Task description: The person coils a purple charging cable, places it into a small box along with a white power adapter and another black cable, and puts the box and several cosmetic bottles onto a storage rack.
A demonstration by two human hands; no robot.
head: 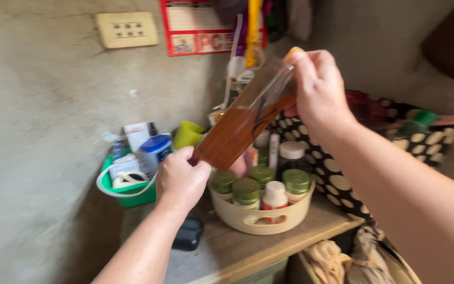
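Observation:
I hold a clear bottle (248,117) half full of brown liquid, tilted with its capped top up to the right. My right hand (319,92) grips the upper end around the cap. My left hand (181,179) holds the lower end at the base. The bottle hangs above a round cream basket (261,218) filled with several green-lidded jars (246,190) and small white bottles (275,194).
A green basket (127,195) with boxes and a blue-lidded tub (154,151) sits left on the wooden shelf (237,247). A black object (187,234) lies at the shelf front. A black bag with cream dots (337,176) stands right. A wall socket (127,30) is on the grey wall.

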